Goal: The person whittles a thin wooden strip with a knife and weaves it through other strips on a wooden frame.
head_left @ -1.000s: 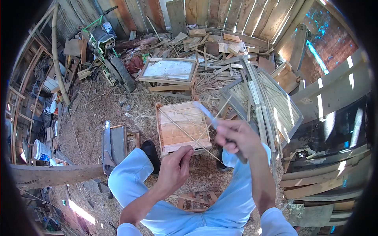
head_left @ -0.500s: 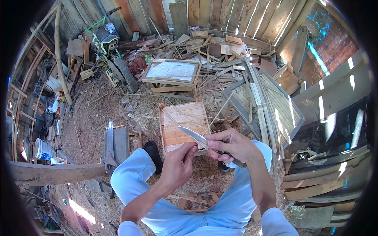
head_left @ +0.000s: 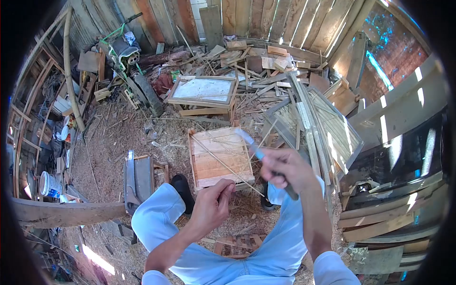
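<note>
My right hand (head_left: 287,171) is wrapped round the handle of a knife (head_left: 246,138). Its blade points up and away, smeared by motion, over the right side of a wooden crate (head_left: 221,159). My left hand (head_left: 212,202) is closed in a pinch just in front of the crate's near edge; what sits between thumb and finger, if anything, is too small to make out. A thin wooden strip (head_left: 223,164) slants across the crate top, its near end passing to the right of my left hand.
A handsaw (head_left: 130,178) rests on a small wooden stand (head_left: 144,170) at the left. Beyond the crate is a framed panel (head_left: 202,89), with scrap wood (head_left: 266,61) behind. A motorbike (head_left: 128,61) stands back left; boards (head_left: 308,123) lean right. A white bucket (head_left: 49,184) is far left.
My right hand has swung the knife upward, away from my left hand, and the blade now points up instead of left. My left hand has barely moved and stays pinched.
</note>
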{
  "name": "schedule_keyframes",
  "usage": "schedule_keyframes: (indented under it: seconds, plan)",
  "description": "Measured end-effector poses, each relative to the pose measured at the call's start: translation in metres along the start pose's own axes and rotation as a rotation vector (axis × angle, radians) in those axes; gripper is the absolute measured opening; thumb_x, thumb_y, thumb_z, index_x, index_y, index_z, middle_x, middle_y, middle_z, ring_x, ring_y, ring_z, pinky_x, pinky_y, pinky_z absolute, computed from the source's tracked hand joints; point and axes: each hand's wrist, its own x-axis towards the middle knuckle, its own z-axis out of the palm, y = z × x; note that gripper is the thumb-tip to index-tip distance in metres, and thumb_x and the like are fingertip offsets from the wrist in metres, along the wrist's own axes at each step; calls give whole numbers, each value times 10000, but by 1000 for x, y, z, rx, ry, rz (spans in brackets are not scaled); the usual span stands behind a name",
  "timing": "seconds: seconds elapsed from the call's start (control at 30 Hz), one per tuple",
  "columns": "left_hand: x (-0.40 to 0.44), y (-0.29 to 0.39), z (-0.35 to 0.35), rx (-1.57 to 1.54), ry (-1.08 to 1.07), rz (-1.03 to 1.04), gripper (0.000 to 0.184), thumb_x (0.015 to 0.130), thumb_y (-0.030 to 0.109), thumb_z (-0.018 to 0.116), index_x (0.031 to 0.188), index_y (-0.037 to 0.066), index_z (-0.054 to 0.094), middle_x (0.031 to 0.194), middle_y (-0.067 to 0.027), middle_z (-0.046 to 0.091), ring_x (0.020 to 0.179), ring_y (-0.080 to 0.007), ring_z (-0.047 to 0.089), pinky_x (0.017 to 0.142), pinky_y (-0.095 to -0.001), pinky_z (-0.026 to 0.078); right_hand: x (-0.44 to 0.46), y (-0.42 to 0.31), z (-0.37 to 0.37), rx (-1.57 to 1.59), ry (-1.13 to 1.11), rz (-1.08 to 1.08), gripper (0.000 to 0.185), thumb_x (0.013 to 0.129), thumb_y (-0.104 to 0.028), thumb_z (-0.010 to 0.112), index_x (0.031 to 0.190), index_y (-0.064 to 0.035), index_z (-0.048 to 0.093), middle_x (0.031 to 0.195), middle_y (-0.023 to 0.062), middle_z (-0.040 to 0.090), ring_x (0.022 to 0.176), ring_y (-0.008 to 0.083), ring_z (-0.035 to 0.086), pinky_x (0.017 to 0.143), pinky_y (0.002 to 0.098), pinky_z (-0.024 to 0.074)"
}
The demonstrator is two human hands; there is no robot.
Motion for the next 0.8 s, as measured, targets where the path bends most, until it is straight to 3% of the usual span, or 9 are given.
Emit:
schedule_keyframes:
  seconds: [0.03, 0.1, 0.33, 0.4, 0.63, 0.7, 0.8]
  plan:
    - [1, -2, 0, 3, -1, 0, 111, 931, 73, 515, 921, -8, 590, 613, -65, 498, 537, -86, 408, 487, -257, 348, 2, 6, 7, -48, -29, 47, 333, 945, -170, 530, 1254, -47, 539, 684, 12, 525, 479, 37, 398, 380, 168, 296]
    - [1, -7, 1, 33, 35, 47, 87, 907, 65, 545, 957, 12, 591, 677, -147, 601, 528, -241, 569, 509, -324, 426, 5, 8, 0, 1, -35, 78, 326, 945, -162, 526, 1252, -53, 545, 681, 10, 520, 475, 36, 390, 380, 166, 292]
    - [-2, -10, 4, 4, -8, 30, 89, 911, 63, 542, 955, 1, 587, 702, -135, 611, 542, -213, 556, 524, -300, 432, 5, -4, -26, 266, 16, -8, 373, 937, -147, 536, 1296, -53, 499, 687, -4, 492, 482, 24, 370, 388, 150, 277]
    - [-2, -12, 6, -69, 38, 28, 115, 925, 54, 510, 922, -19, 599, 665, -70, 554, 547, -84, 439, 495, -250, 361, 4, 0, -19, 160, -15, 16, 373, 932, -166, 549, 1284, -50, 509, 693, -9, 490, 486, 23, 370, 393, 146, 281]
    - [-1, -2, 0, -10, 5, 39, 123, 928, 61, 505, 904, -19, 596, 605, -45, 487, 537, -68, 401, 479, -244, 337, 3, -11, -42, 228, 83, -67, 397, 931, -175, 551, 1299, -42, 487, 673, -17, 492, 462, 11, 367, 370, 145, 270]
    - [-1, -5, -3, 14, -65, -29, 101, 921, 72, 528, 953, -4, 586, 675, -105, 580, 523, -168, 502, 515, -289, 404, -1, -10, -32, 206, 119, -78, 412, 931, -176, 547, 1311, -36, 475, 641, -25, 476, 446, 12, 361, 357, 147, 252]
    - [-1, -2, -3, 18, -73, -48, 103, 923, 72, 525, 953, -4, 587, 658, -93, 564, 520, -151, 481, 512, -286, 397, -2, -7, -21, 182, -31, -21, 374, 935, -161, 540, 1287, -45, 494, 710, -7, 514, 473, 16, 383, 373, 146, 280]
